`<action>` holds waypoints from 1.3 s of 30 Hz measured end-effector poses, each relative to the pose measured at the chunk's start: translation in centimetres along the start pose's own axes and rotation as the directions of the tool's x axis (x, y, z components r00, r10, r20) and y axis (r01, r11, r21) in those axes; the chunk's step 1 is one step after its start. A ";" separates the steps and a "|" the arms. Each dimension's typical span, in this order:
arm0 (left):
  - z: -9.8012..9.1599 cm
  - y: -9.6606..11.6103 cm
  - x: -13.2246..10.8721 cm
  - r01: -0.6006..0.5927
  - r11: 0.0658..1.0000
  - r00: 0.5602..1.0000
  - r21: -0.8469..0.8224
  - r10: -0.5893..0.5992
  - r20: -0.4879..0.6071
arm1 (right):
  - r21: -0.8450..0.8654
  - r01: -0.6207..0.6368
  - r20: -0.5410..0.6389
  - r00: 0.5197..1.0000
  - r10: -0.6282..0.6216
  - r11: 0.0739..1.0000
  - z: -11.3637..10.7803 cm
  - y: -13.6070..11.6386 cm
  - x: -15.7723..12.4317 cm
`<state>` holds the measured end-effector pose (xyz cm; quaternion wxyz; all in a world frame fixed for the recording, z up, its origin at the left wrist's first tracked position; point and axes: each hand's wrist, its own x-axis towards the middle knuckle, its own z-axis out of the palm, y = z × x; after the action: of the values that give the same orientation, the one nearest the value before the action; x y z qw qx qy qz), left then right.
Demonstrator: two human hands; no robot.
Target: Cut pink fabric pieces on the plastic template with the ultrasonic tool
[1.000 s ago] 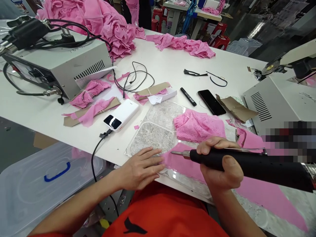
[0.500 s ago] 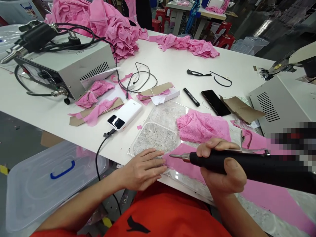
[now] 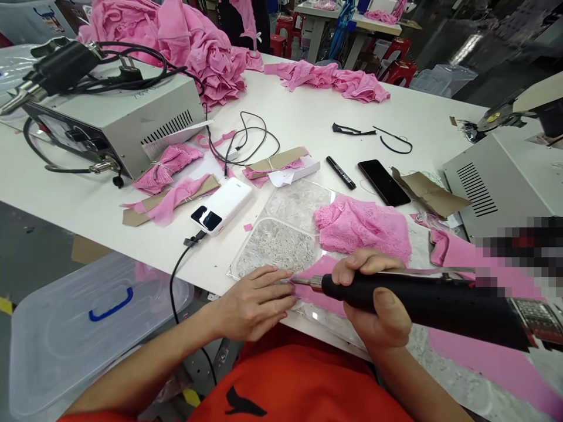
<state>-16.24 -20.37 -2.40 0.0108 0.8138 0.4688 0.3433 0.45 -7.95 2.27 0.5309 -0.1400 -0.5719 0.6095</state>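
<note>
Black handheld tool (image 3: 448, 308), one, long and cylindrical, with a slim metal tip (image 3: 303, 282) at the front. Location: above the near edge of the table (image 3: 303, 126), lying nearly level, tip pointing towards the left hand (image 3: 259, 305).

Grip: right hand (image 3: 373, 319) wrapped about the front of the black barrel, thumb on the near side, fingers over the top. Left hand grasps nothing; it lies palm down, fingers extended, fingertips at the left end of the flat pink fabric piece (image 3: 328, 306). Pressure there cannot be told.

Handling, as judged: barrel rigid, moderately heavy, with much of its length behind the hand, so the rear may sag. Best hold: the black barrel, clear of the metal tip. Surface looks smooth; slippage possible with a loose grasp. Whether the tip touches cloth cannot be told.

Flat pink fabric piece: thin, soft, limp, light; likely to slide or pucker unless held flat near its edge. Lies on a grey patterned board (image 3: 277, 249). Beyond it: pink lace piece (image 3: 363, 228), crumpled, soft.
</note>
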 end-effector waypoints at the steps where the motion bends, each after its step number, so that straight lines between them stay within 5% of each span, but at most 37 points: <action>1: 0.0 0.0 0.0 -0.001 1.000 1.000 -0.001 0.001 -0.002 | -0.013 0.001 0.000 1.000 -0.001 1.000 0.0 0.0 -0.1; 9: -0.5 0.0 0.2 0.019 1.000 1.000 -0.004 -0.019 -0.007 | 0.015 0.014 -0.112 0.994 -0.013 1.000 -1.2 -1.1 1.2; 15: -0.7 -0.1 1.7 0.027 0.999 1.000 0.036 -0.027 0.004 | -0.162 0.119 -0.413 0.893 -0.177 0.980 -7.9 -3.2 2.6; 20: 0.4 -0.9 4.2 -0.012 0.998 0.997 0.070 0.007 0.073 | -0.224 0.133 -0.517 0.823 -0.234 0.965 -11.5 -3.9 2.0; 28: 1.7 -2.3 6.9 -0.054 0.991 0.972 0.121 0.024 0.233 | -0.170 0.129 -0.480 0.855 -0.197 0.977 -9.6 -2.5 2.0; 39: 2.2 -2.5 6.5 -0.024 0.992 0.967 0.126 -0.009 0.255 | -0.167 0.119 -0.414 0.893 -0.179 0.979 -8.0 -1.4 2.1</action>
<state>-14.72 -13.29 -1.34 0.0173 0.8520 0.4815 0.2051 6.50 -2.23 1.93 0.6773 -0.2619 -0.4916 0.4806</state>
